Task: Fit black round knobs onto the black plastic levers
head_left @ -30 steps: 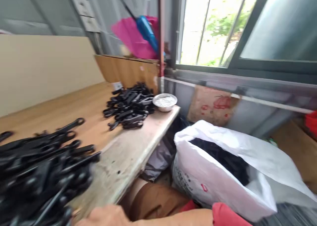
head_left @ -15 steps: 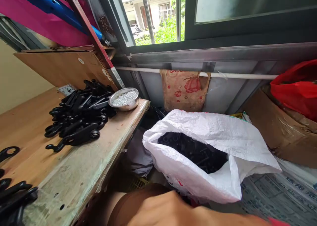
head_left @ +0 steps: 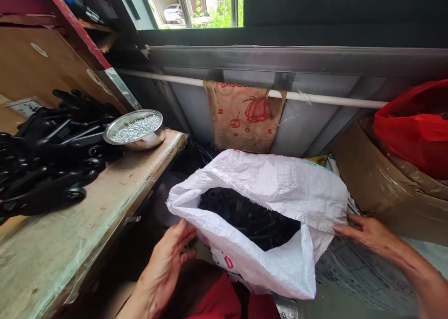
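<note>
A white woven sack (head_left: 266, 179) stands in front of me, its mouth gaping. Dark parts (head_left: 245, 216) lie inside; their exact shape is hard to make out in the shadow. At the sack's left side is my left hand (head_left: 171, 253), fingers apart and holding nothing, the fingertips close to the fabric. My right hand (head_left: 366, 232) reaches in from the right with fingers stretched out, their tips against the sack's right edge.
On the wooden bench (head_left: 115, 202) at left lie a heap of black plastic parts (head_left: 52, 151) and a metal bowl (head_left: 140, 139) of small silvery pins or screws. A cardboard box (head_left: 364, 169) with a red bag (head_left: 416, 128) stands at right. A printed cloth (head_left: 245, 123) hangs from a white pipe (head_left: 315, 97).
The view has shifted closer to the sack. A blurred arm crossed the bottom before; now both my hands are at the sack's two sides.
</note>
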A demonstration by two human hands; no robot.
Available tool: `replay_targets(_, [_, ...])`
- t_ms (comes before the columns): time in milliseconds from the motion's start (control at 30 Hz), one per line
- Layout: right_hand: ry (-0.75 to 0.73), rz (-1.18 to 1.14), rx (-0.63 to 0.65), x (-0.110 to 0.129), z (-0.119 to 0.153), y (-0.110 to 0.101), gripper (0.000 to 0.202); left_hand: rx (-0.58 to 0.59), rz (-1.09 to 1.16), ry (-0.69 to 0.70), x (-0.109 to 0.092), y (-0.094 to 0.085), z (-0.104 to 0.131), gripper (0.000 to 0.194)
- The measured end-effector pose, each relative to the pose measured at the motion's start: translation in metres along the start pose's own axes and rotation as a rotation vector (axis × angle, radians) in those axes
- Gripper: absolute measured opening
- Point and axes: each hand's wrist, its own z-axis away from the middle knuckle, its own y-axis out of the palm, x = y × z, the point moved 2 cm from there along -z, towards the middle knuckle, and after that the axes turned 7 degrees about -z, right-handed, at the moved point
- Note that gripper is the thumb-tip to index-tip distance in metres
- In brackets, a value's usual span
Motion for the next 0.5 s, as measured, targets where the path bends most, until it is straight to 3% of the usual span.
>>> replay_targets(67, [-0.028, -0.094, 0.142, -0.011, -0.013, 0.017, 0.052, -0.146, 0.046, -0.012, 0.004, -0.004, -0.007, 0.046])
replay_targets(100, [-0.066, -0.152, 0.198, -0.015, -0.016, 0.026, 0.048, -0.153, 0.068, -0.038, 0.007, -0.006, -0.010, 0.043])
replay_targets(200, [-0.175, -0.428, 0.275, -0.022, -0.021, 0.044, 0.036, 0.023, 0.182, -0.100, 0.020, -0.002, -0.015, 0.033])
replay_targets(267, [-0.147, -0.585, 0.180, -0.020, -0.019, 0.045, 0.029, 0.119, 0.248, -0.100, 0.021, 0.005, -0.013, 0.023])
replay_targets(367, [-0.083, -0.757, -0.056, -0.004, -0.005, 0.028, 0.028, 0.089, 0.258, -0.072, 0.008, 0.014, -0.004, 0.015])
replay_targets(500, [-0.110, -0.834, -0.360, 0.025, 0.023, -0.007, 0.036, -0.007, 0.296, 0.006, -0.023, 0.002, 0.025, 0.041])
